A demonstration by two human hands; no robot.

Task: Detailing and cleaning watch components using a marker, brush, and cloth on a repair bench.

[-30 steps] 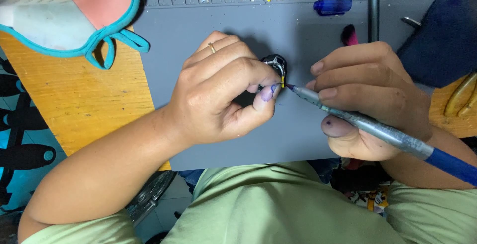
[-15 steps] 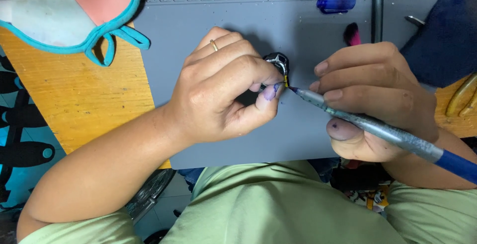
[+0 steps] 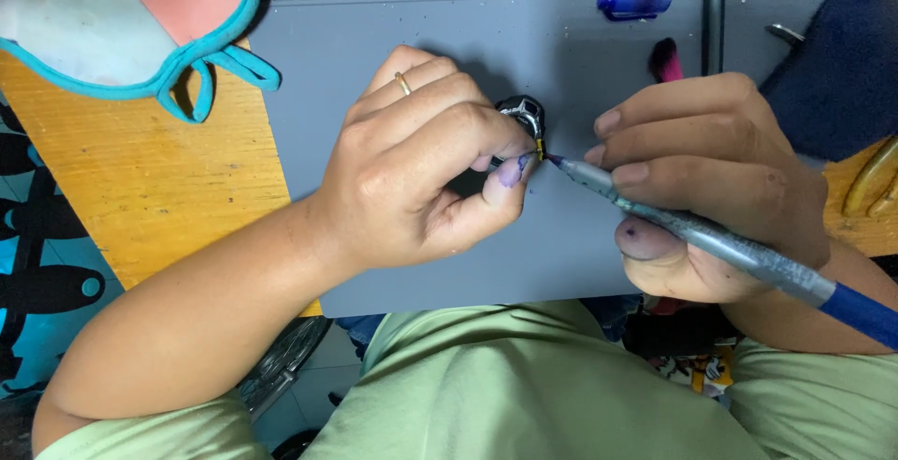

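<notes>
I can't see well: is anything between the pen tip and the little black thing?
Nothing visible. The pen in the right hand has its tip right at the black part, which the left hand pinches over the grey mat.

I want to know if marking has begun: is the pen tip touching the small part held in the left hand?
Touching. The head view shows the pen tip meeting the small black part at its yellow edge, no gap visible.

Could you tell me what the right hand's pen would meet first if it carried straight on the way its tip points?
Almost at once the small black part pinched in the left hand. The pen in the right hand points left and slightly up, its tip apparently at the part's yellow edge, beside the left thumb.
</notes>
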